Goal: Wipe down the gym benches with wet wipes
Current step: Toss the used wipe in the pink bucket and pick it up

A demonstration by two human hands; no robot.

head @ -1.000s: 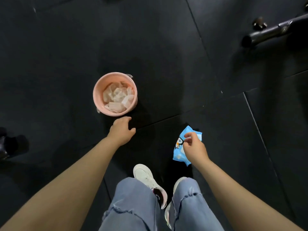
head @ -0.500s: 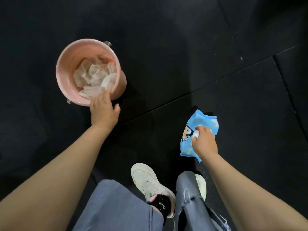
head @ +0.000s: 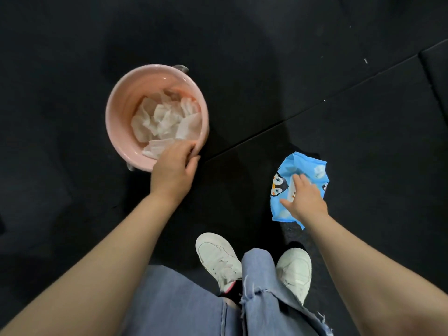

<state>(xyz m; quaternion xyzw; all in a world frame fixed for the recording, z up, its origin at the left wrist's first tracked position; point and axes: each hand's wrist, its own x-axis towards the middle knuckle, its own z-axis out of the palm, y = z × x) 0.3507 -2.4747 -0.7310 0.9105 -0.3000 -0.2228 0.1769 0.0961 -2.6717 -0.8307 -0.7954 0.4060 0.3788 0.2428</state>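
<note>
A pink bucket (head: 116, 103) stands on the black rubber floor, holding several crumpled white used wipes (head: 164, 120). My left hand (head: 173, 169) grips the bucket's near rim, fingers curled over the edge and thumb outside. A blue wet wipe pack (head: 312, 168) with a penguin print lies flat on the floor to the right. My right hand (head: 304, 200) rests on top of it with fingers spread and thumb out to the left. No bench is in view.
My legs in blue jeans and two white shoes (head: 218, 255) are at the bottom centre. A seam between the floor mats (head: 339, 95) runs diagonally behind the pack.
My left hand reached the bucket and closed on its rim. My right hand set the pack on the floor and spread its fingers over it. The view dropped closer to the floor.
</note>
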